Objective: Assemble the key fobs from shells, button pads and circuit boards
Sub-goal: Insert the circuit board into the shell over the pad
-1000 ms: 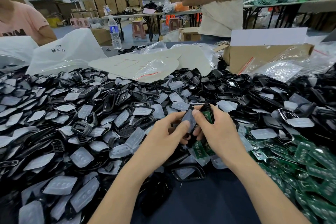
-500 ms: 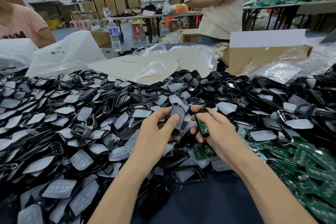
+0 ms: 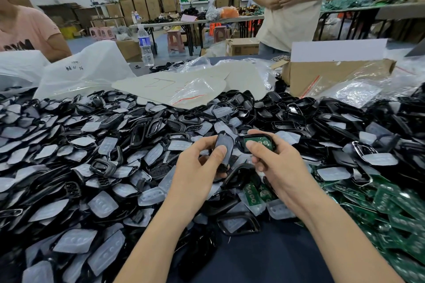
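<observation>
Covering the left part of the dark table (image 3: pixel 264 259), a big heap of black shells (image 3: pixel 103 167) and milky button pads (image 3: pixel 103 203) lies mixed together. Near the middle, above this heap, the left hand (image 3: pixel 197 167) holds a dark shell piece (image 3: pixel 225 142); its thumb and fingers are clamped on the edges of the piece, which stands nearly upright. Just beside it, the right hand (image 3: pixel 276 165) grips a second shell (image 3: pixel 239 142) with a green circuit board (image 3: pixel 261 141) lying inside. The thumb presses on the board and the fingers curl round the far edge. I cannot tell if the two held parts touch. On the right lie loose circuit boards (image 3: pixel 402 213), with a cardboard box (image 3: pixel 322 76) behind.
</observation>
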The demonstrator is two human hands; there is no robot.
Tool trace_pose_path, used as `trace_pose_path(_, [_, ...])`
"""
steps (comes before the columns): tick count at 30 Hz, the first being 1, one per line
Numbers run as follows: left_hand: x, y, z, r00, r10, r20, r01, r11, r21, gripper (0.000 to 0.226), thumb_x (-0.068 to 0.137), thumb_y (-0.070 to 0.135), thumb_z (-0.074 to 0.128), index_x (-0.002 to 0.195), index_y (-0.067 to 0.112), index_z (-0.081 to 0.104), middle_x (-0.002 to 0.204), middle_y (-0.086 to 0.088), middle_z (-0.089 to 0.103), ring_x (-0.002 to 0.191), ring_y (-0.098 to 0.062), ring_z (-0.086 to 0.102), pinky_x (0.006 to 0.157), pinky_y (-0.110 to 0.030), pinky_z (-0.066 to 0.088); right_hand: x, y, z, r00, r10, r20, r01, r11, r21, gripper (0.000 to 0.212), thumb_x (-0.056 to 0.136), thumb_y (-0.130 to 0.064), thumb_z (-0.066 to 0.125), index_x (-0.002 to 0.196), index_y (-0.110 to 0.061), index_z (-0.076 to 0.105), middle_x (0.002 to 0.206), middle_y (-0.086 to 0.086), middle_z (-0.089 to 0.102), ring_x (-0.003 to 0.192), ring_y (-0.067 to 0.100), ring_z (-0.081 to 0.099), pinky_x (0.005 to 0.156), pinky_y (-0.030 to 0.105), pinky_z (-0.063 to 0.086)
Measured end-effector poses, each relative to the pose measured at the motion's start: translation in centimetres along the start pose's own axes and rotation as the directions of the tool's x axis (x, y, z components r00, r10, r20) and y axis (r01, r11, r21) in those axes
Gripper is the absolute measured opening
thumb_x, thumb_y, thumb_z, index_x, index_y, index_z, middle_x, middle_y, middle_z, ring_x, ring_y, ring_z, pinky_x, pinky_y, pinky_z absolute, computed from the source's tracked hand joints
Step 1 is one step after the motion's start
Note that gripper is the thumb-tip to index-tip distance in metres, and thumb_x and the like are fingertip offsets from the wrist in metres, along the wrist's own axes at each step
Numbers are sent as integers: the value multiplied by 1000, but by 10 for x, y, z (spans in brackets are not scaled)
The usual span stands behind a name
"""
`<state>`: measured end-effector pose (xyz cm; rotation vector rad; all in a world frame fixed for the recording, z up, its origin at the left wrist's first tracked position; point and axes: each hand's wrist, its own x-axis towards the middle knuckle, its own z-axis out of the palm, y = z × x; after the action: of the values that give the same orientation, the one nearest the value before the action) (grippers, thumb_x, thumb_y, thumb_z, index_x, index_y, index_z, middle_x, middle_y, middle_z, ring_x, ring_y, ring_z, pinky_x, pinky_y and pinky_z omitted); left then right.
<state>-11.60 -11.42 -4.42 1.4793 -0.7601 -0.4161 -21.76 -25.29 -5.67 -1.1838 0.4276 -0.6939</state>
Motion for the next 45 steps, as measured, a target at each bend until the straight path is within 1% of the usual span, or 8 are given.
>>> trace_pose_path(5, [1,-2,-1,1000,-3,-17,3,1000,6,13,100,27,62,111,28,68,96,9,75,72,-14,71,63,-16,53,0,-2,2,991,102,-84,-94,992,86,4,90,-14,72,92,-11,75,57,-5,54,47,4,47,42,18,38])
trace_pose_path(9, [2,-3,-2,999,1,-33,-1,1000,-24,14,99,30,63,111,32,69,97,14,74,74,-16,73,72,-32,62,-3,-4,5,994,108,-26,-108,994,5,17,96,-23,67,91,-23,83,62,-11,62,51,6,51,45,21,43])
trace_pose_path(17, [2,-1,0,999,21,-24,-23,996,-91,17,98,23,64,103,37,71,96,13,74,79,-14,72,68,-25,59,-8,-5,12,980,175,95,-177,984,14,23,99,-7,57,95,-10,79,71,1,71,52,14,58,42,24,44])
trace_pose_path(23, [2,0,0,999,37,1,-37,996,-83,21,99,21,63,99,39,74,98,12,75,80,-5,70,69,-27,60,-11,-6,14,973,172,155,-164,985,-59,37,100,-8,56,82,-26,83,74,2,70,55,14,57,45,25,43])
trace_pose_path(34, [1,1,0,1000,27,11,-26,996,-87,29,99,23,63,94,49,73,96,16,75,81,-4,69,69,-24,58,-13,-7,13,968,184,174,-172,982,-82,19,98,-9,59,96,-11,78,79,7,66,56,15,57,46,26,43])
trace_pose_path(40, [1,0,-1,1000,15,20,-13,996,-94,15,100,22,61,110,28,69,98,13,76,82,-4,69,68,-23,57,-15,-9,13,965,174,194,-154,982,-111,28,97,-13,62,82,-25,81,78,3,69,57,14,58,48,26,44])
trace_pose_path(42, [2,-1,-1,1000,1,12,0,996,-94,14,100,22,60,111,27,69,96,13,76,82,-5,68,66,-22,56,-15,-9,13,966,177,188,-162,983,-91,20,92,-16,65,82,-23,81,78,5,67,57,15,58,48,26,44])
trace_pose_path(45, [3,-2,-2,999,-36,-14,35,993,-109,14,100,25,62,110,30,70,96,8,74,79,-11,68,65,-22,55,-14,-8,12,968,171,183,-158,984,-83,29,98,-12,59,87,-25,83,74,0,70,57,14,58,47,26,43])
